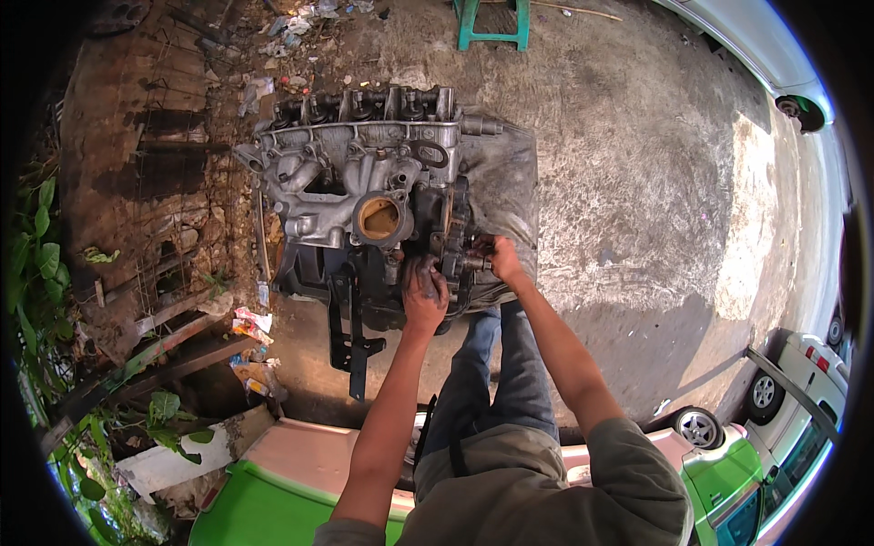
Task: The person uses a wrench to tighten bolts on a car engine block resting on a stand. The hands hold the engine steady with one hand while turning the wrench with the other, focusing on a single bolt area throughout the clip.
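Observation:
A greasy engine (314,168) lies in front of me, with a round-mouthed intake manifold (340,217) on its near side. My left hand (424,289), blackened with grease, is against the engine's lower right part, its fingers curled; what they hold is hidden. My right hand (506,260) comes in from the right, its fingers closed at a short metal piece that sticks out from the engine's right end. I cannot make out exactly what is in its grip. Between the hands sits a dark round metal part (452,264) of the engine.
A grey sheet (510,173) lies under the engine's right side. A black bracket (346,337) juts toward me from the engine. A green stool (492,36) stands on the concrete beyond. Litter, boards and plants line the left; a green and pink vehicle (291,487) is close behind me.

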Tool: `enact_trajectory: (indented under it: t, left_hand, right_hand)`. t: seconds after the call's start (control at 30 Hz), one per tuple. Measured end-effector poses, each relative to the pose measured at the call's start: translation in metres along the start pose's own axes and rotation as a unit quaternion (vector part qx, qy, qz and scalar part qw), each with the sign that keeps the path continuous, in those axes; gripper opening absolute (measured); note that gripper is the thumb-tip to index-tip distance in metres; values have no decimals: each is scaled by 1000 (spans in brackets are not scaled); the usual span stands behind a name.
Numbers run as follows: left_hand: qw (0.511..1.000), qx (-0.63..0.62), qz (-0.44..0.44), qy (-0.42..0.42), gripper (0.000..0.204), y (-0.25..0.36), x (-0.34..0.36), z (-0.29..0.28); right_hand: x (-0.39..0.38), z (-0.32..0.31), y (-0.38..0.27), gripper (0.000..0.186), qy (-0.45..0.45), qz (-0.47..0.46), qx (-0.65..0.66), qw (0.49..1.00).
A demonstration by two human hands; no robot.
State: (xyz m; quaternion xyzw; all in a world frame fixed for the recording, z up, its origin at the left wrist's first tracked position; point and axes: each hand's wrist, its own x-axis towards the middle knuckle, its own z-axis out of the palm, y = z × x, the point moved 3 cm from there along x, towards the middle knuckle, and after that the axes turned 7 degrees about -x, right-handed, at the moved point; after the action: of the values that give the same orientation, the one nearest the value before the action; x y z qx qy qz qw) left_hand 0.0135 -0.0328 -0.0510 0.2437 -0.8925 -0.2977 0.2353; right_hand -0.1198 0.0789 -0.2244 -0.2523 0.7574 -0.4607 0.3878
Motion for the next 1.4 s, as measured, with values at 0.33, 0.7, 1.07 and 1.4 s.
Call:
enact_trajectory:
  t: [0.33, 0.7, 1.07, 1.4]
  left_hand:
    - [1000, 2, 28, 10, 15, 9, 5, -4]
    - [1000, -4, 11, 15, 14, 5, 2, 0]
    - [1000, 27, 1, 5, 21, 0, -4, 1]
    - [1000, 26, 10, 10, 20, -1, -3, 1]
  right_hand:
    - [4, -1, 2, 13, 10, -36, -105, 994]
    - [10, -6, -10, 17, -73, 12, 17, 997]
    - [2, -7, 9, 50, -128, 198, 400, 886]
    - [-6, -19, 0, 41, -80, 110, 189, 973]
